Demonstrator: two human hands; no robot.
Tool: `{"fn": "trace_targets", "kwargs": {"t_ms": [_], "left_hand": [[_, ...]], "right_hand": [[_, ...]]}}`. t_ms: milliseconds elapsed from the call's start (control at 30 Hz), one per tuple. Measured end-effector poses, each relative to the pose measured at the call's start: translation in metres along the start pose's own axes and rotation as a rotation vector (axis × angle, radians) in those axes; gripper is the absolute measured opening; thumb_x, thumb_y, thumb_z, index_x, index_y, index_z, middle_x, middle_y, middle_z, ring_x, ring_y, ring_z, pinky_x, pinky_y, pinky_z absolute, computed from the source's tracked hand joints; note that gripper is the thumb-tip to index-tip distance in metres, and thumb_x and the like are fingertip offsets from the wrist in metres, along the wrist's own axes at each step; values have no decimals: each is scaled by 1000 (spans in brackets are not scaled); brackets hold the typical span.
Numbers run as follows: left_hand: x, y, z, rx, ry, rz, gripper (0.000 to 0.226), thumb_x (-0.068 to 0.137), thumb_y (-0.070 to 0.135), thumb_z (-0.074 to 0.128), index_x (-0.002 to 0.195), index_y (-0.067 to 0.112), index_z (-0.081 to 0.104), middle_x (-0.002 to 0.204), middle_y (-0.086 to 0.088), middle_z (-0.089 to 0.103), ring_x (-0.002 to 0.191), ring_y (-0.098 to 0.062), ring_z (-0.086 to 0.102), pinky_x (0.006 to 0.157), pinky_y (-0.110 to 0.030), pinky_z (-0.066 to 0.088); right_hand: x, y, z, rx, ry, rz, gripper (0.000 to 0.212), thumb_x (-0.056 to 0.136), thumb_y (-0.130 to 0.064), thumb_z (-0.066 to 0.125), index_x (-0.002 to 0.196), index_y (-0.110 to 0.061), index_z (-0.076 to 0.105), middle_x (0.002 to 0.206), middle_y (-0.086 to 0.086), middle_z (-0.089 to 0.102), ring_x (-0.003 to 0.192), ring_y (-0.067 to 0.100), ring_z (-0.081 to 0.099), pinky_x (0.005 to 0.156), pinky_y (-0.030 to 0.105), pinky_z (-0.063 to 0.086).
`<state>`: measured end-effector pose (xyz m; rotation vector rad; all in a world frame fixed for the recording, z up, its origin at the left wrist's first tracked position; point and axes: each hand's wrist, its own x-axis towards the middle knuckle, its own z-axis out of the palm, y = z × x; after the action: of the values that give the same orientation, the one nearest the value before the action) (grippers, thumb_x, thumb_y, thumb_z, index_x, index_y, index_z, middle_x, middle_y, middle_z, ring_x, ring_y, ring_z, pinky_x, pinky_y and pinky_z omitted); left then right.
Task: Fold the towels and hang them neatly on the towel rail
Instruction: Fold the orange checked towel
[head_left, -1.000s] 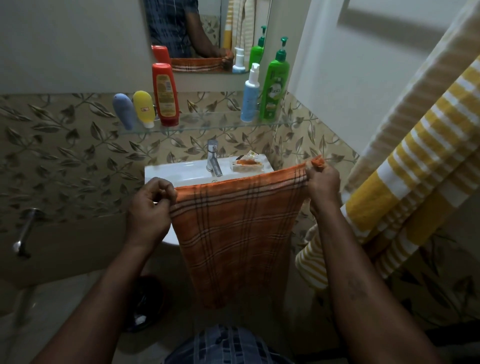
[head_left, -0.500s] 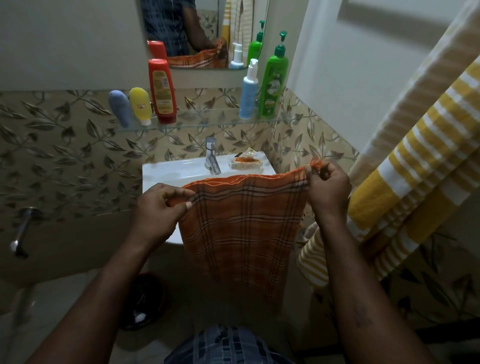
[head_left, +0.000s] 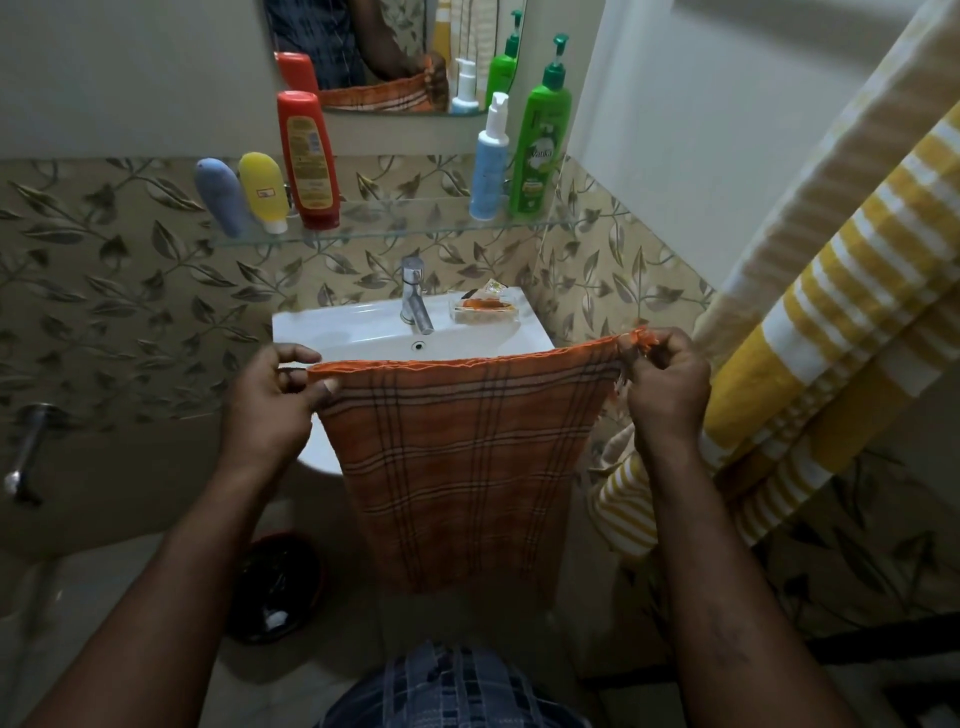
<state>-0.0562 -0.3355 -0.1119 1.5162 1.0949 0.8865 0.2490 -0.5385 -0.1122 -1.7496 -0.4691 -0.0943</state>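
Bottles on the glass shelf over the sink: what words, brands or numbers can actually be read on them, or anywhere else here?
"Vatika": on the green pump bottle.
Red bottle: its yellow label has print, too small to read.
Yellow bottle: a small white label, too blurred to read.
Pale blue pump bottle: faint print, unreadable.
No other text can be made out.

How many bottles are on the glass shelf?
5: blue bottle, yellow bottle and red bottle on the left; pale pump bottle and green pump bottle on the right. Copies in the mirror don't count.
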Motion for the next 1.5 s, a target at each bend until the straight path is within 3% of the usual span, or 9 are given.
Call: {"fn": "trace_targets", "kwargs": {"t_ms": [200, 433, 600, 833, 1000, 1133, 1200, 1367, 1500], "left_hand": [[-4, 1, 17, -274, -25, -145, 21, 98, -3, 64, 93, 17, 69, 92, -4, 70, 88, -16, 67, 87, -29, 56], [4, -3, 20, -442, 112, -180, 19, 100, -1, 62, 97, 16, 68, 94, -3, 68, 87, -16, 65, 87, -31, 56], [8, -1, 17, -460, 96, -81, 25, 102, -2, 57, 98, 18, 72, 88, 2, 72, 76, -4, 68, 76, -18, 58], [10, 4, 10, -393, 24, 50, 25, 105, 5, 58, 101, 23, 76, 96, 4, 74, 91, -11, 69, 86, -26, 57], [7, 14, 16, -325, 61, 55, 27, 105, 4, 56, 96, 23, 73, 93, 2, 73, 87, -11, 68, 89, -32, 58], [0, 17, 27, -250, 152, 95, 27, 102, 5, 61, 95, 30, 69, 90, 1, 70, 80, -11, 66, 72, -28, 59], [-1, 15, 27, -156, 191, 136, 29, 100, 11, 66, 94, 40, 63, 89, 3, 68, 77, -12, 66, 70, -35, 58], [-11, 25, 28, 58, 133, 196, 37, 86, -2, 52, 76, 31, 65, 86, 5, 68, 82, -16, 65, 77, -39, 55], [-17, 29, 42, 16, 102, 38, 45, 78, -7, 45, 72, 23, 78, 83, 2, 78, 87, -15, 74, 91, -44, 62]], "right_hand": [[-3, 0, 0, 82, 41, 40, 16, 91, -16, 81, 92, -28, 71, 95, 1, 80, 92, 18, 78, 86, 48, 64], [-3, -8, -4, 283, -38, 28, 14, 87, -1, 80, 95, -8, 71, 91, -2, 76, 85, 5, 75, 76, 22, 61], [-2, -10, -11, 401, -66, 60, 19, 83, -4, 83, 88, -18, 71, 79, -9, 78, 77, 6, 73, 70, 20, 59], [-1, -10, -16, 585, -80, 125, 16, 73, -17, 87, 84, -21, 76, 87, 4, 78, 85, 20, 73, 78, 30, 64], [3, -9, -13, 491, -15, 127, 21, 84, 2, 81, 89, -15, 71, 82, -1, 77, 82, 16, 72, 77, 27, 63], [3, -9, -7, 430, 89, 159, 21, 86, 3, 80, 88, -16, 70, 82, -1, 75, 81, 16, 72, 76, 33, 61], [4, -9, -6, 403, 122, 169, 19, 85, 0, 81, 88, -16, 71, 85, 5, 75, 84, 20, 72, 79, 38, 62], [0, -11, 2, 299, 267, 130, 17, 84, -6, 83, 90, -18, 71, 88, 4, 75, 83, 15, 72, 82, 40, 64], [-12, -14, 16, 139, 332, 170, 14, 84, -14, 82, 89, -15, 70, 85, 1, 74, 79, 16, 71, 81, 44, 63]]}}
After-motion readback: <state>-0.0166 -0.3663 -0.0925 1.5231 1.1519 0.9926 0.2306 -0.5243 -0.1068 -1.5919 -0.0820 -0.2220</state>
